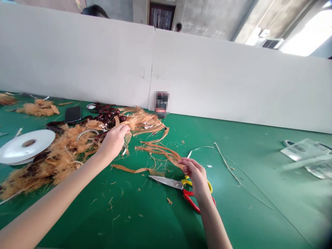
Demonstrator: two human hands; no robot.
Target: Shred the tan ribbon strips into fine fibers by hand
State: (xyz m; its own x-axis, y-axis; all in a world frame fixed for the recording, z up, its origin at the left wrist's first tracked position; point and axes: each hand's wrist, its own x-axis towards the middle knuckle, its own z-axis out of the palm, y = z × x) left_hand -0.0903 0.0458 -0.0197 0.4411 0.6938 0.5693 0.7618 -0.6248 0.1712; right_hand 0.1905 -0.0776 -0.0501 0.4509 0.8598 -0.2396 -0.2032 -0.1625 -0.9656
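My left hand reaches over a heap of frayed tan fibre, its fingertips pinched on strands from a loose tuft. My right hand grips the end of a long, split tan fibre strip. Beneath that hand lie steel scissors with red and yellow handles, partly covered by my palm and wrist. Dark brown strips lie tangled behind my left hand.
A wide white roll and a black phone lie on the green work mat at left. Thin pale stalks cross the mat. Plastic sheets lie at right. A white partition stands behind, with a blurred object against it.
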